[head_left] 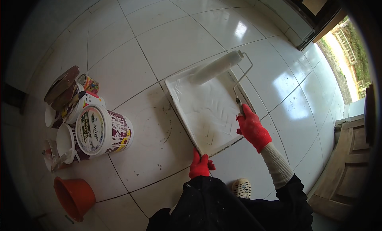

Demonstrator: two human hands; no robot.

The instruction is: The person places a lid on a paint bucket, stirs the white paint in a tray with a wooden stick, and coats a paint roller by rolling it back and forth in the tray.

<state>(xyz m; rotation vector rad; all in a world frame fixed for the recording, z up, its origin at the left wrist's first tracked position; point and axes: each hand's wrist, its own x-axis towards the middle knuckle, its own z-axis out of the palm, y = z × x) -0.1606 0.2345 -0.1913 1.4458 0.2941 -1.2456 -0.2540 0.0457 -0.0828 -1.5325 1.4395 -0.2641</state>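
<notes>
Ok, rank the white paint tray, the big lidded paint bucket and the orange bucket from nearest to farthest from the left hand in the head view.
From the left hand:
1. White paint tray: the hand grips its near corner.
2. Big lidded paint bucket: on the floor, off to the left.
3. Orange bucket: farthest out, lower left of the view.

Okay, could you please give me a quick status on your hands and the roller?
Left hand grips tray near corner. Right hand holds roller handle, roller resting at tray's far end. Buckets off to left, clear of tray.
</notes>
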